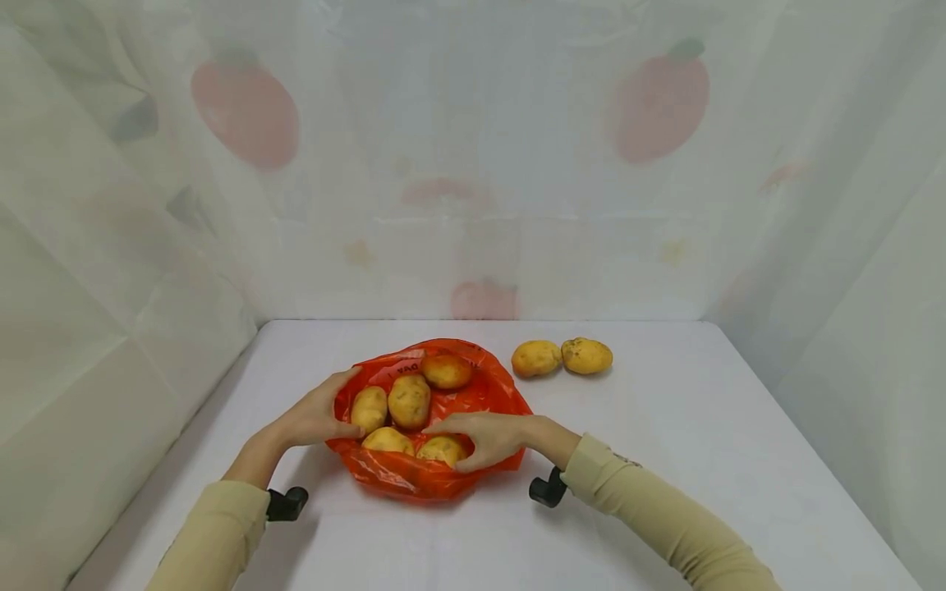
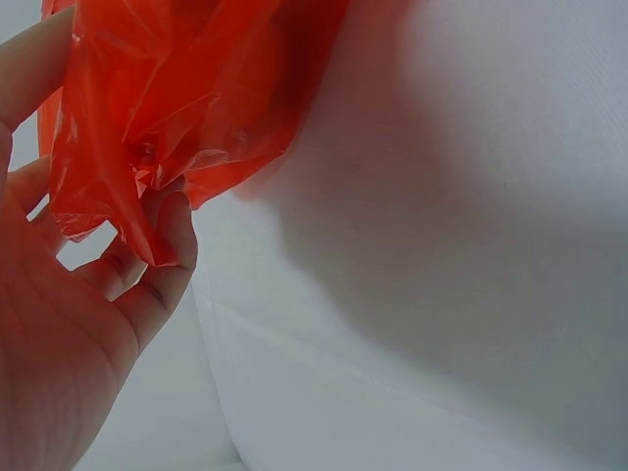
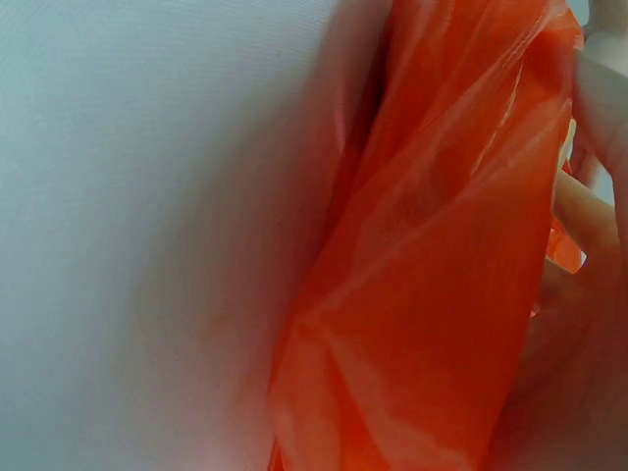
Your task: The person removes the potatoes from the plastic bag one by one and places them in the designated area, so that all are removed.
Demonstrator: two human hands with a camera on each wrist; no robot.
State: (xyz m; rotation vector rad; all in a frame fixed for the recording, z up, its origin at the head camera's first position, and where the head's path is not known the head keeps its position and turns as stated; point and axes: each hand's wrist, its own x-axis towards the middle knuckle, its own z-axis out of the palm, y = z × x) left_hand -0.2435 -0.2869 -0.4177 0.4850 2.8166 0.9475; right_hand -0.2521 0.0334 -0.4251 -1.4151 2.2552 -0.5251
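An orange-red plastic bag (image 1: 506,396) lies wide-mouthed on the white table, with several yellow potatoes (image 1: 409,402) inside. At the bag's left side is the left hand (image 1: 316,413), its thumb over the rim beside a potato. The left wrist view shows that hand (image 2: 69,324) with its fingers curled behind the bag's film (image 2: 186,88). The right hand (image 1: 488,435) reaches over the right rim, fingers and thumb spread about the near right potato (image 1: 442,451). In the right wrist view, film (image 3: 422,285) partly covers the right hand (image 3: 579,334); its fingertips are hidden.
Two potatoes (image 1: 536,359) (image 1: 587,356) lie side by side on the table (image 1: 665,460), behind and right of the bag. Pale printed sheeting (image 1: 547,164) stands behind the table and on both sides. A black wrist camera shows beneath each sleeve.
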